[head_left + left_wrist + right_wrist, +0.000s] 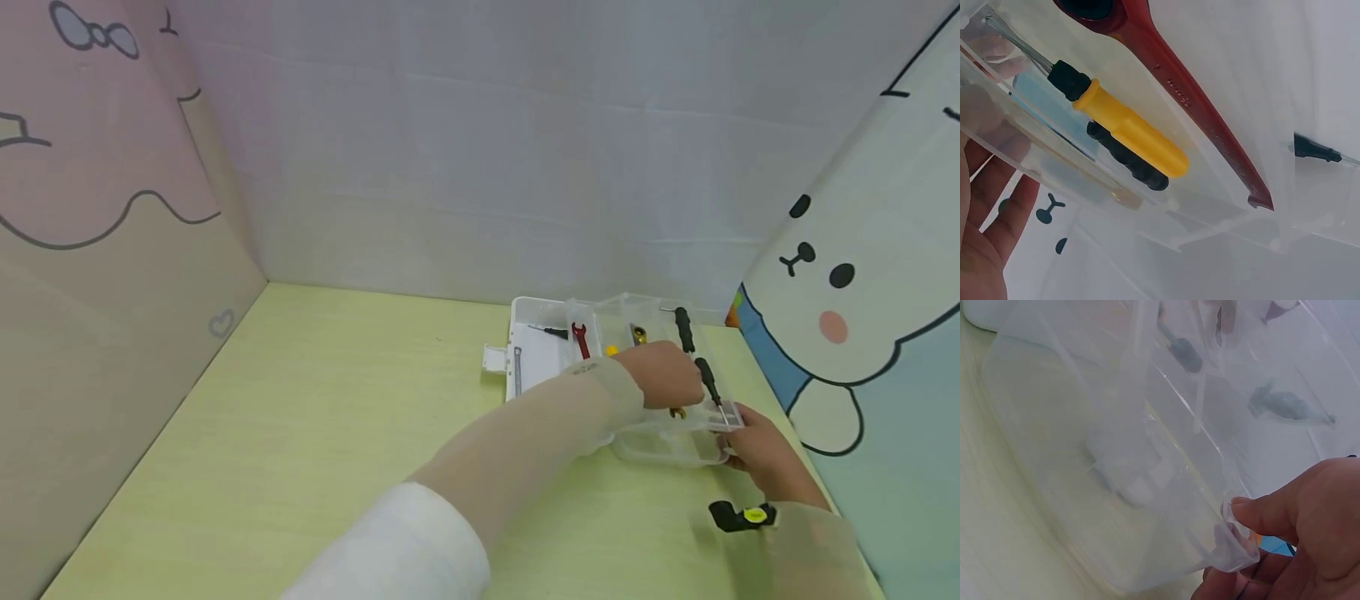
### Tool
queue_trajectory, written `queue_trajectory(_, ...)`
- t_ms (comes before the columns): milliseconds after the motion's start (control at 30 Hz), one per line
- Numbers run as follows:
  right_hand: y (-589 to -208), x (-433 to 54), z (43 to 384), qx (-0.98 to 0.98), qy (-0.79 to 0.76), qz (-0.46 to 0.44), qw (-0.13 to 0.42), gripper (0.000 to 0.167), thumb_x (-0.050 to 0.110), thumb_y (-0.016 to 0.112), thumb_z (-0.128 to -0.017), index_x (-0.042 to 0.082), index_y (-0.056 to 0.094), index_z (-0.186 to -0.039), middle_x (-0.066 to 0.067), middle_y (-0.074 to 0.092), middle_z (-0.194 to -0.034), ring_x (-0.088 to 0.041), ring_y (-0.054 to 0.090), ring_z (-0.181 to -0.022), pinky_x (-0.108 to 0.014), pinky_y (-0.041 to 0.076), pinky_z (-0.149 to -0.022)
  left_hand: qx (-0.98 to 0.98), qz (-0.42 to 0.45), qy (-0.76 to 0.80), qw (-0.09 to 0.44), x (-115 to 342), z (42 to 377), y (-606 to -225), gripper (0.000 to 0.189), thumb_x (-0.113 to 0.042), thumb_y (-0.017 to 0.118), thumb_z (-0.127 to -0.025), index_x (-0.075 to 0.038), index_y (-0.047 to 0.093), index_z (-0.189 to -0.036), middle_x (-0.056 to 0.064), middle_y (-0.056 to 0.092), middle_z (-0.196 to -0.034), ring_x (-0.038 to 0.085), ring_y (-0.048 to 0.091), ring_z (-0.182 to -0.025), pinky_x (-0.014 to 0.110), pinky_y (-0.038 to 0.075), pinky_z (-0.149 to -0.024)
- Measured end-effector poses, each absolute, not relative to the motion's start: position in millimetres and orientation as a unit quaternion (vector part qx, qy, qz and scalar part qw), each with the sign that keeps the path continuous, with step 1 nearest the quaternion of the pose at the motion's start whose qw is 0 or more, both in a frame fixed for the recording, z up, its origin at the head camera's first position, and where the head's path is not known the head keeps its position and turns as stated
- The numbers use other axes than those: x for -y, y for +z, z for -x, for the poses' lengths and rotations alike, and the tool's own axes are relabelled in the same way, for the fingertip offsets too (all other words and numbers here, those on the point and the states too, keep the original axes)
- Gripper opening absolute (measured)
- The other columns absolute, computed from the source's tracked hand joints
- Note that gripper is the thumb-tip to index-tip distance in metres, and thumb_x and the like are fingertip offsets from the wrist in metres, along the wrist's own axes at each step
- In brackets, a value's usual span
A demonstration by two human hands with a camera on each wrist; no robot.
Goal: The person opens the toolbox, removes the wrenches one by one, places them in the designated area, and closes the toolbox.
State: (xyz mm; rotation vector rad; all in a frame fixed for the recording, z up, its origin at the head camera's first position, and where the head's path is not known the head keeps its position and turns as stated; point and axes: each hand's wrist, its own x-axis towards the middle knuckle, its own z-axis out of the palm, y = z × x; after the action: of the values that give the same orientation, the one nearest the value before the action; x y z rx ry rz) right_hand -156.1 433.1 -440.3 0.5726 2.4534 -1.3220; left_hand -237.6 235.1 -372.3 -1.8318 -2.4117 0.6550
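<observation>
A clear plastic tray (731, 414) sits over the right part of a tool case, tilted in the right wrist view. My right hand (772, 454) pinches its near right corner, thumb (1266, 515) above and fingers below. My left hand (663, 375) reaches across the tray and grips its wall, fingers (1016, 219) partly seen through the plastic. In and under the clear plastic lie a red wrench (1191, 106), a yellow-handled screwdriver (1135, 134) and a black handle (1129, 162). Two black-handled screwdrivers (707, 381) lie at the right. Which layer holds each tool, I cannot tell.
The white case half (536, 367) lies left, with a latch (493, 359), a silver wrench (517, 367) and a small dark screwdriver (553, 332). A clear lid (667, 448) spreads beneath the tray. Printed cloth walls (862, 333) border the pale yellow table (337, 400).
</observation>
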Motion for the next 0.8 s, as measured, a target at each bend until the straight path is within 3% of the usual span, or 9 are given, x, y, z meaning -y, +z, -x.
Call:
queue_trajectory(167,-439.6,-430.7,155.5,-0.854,-0.457,-0.199,0.15,0.051,0.014,0.04,-0.107,-0.006,0.028,-0.152,-0.026,0.048,-0.127,-0.034,0.05,-0.105,-0.034,0.053,-0.077,0.794,0.579,0.186,-0.005,-232.8,237.8,-370.4,0.032,-0.02,0.049,-0.111,-0.034,0.062,-0.136,-0.013,0.063,-0.124,0.006,0.053,-0.102,0.021,0.045,-0.091)
queue_trajectory(267,-439.0,-430.0,155.9,-0.854,-0.457,-0.199,0.148,0.05,0.014,0.04,-0.108,-0.007,0.029,-0.152,-0.027,0.047,-0.127,-0.035,0.05,-0.104,-0.034,0.053,-0.076,0.803,0.57,0.172,-0.012,-233.3,239.0,-372.0,0.032,-0.02,0.048,-0.111,-0.036,0.062,-0.136,-0.013,0.063,-0.12,0.006,0.053,-0.1,0.021,0.045,-0.089)
queue_trajectory(467,-439.1,-429.4,156.2,-0.859,-0.453,-0.195,0.139,0.049,0.018,0.041,-0.109,-0.006,0.031,-0.15,-0.025,0.05,-0.12,-0.034,0.05,-0.104,-0.035,0.054,-0.075,0.841,0.533,0.086,-0.036,-233.6,245.8,-380.2,0.022,-0.021,0.048,-0.111,-0.035,0.065,-0.112,-0.014,0.059,-0.094,0.005,0.048,-0.083,0.023,0.041,-0.078)
queue_trajectory(600,-440.0,-429.7,157.6,-0.861,-0.449,-0.193,0.136,0.049,0.023,0.04,-0.111,-0.007,0.033,-0.149,-0.025,0.051,-0.119,-0.035,0.05,-0.104,-0.035,0.055,-0.074,0.852,0.521,0.03,-0.042,-227.2,249.0,-381.8,0.024,-0.021,0.049,-0.11,-0.028,0.053,-0.088,-0.009,0.041,-0.078,0.008,0.032,-0.071,0.025,0.029,-0.068)
queue_trajectory(700,-439.7,-429.9,157.7,-0.862,-0.45,-0.19,0.134,0.048,0.016,0.041,-0.108,-0.007,0.033,-0.149,-0.025,0.052,-0.118,-0.034,0.051,-0.103,-0.035,0.055,-0.074,0.846,0.532,0.013,-0.039,-220.4,248.6,-379.2,0.029,-0.017,0.046,-0.11,-0.024,0.043,-0.083,-0.005,0.029,-0.077,0.011,0.023,-0.069,0.027,0.022,-0.066)
queue_trajectory(800,-439.0,-430.4,158.1,-0.861,-0.452,-0.189,0.136,0.049,0.011,0.041,-0.105,-0.007,0.032,-0.149,-0.024,0.051,-0.118,-0.034,0.05,-0.102,-0.035,0.054,-0.074,0.841,0.539,-0.008,-0.036,-214.2,248.3,-375.2,0.026,-0.014,0.045,-0.111,-0.024,0.046,-0.087,-0.007,0.033,-0.08,0.009,0.026,-0.072,0.026,0.023,-0.067)
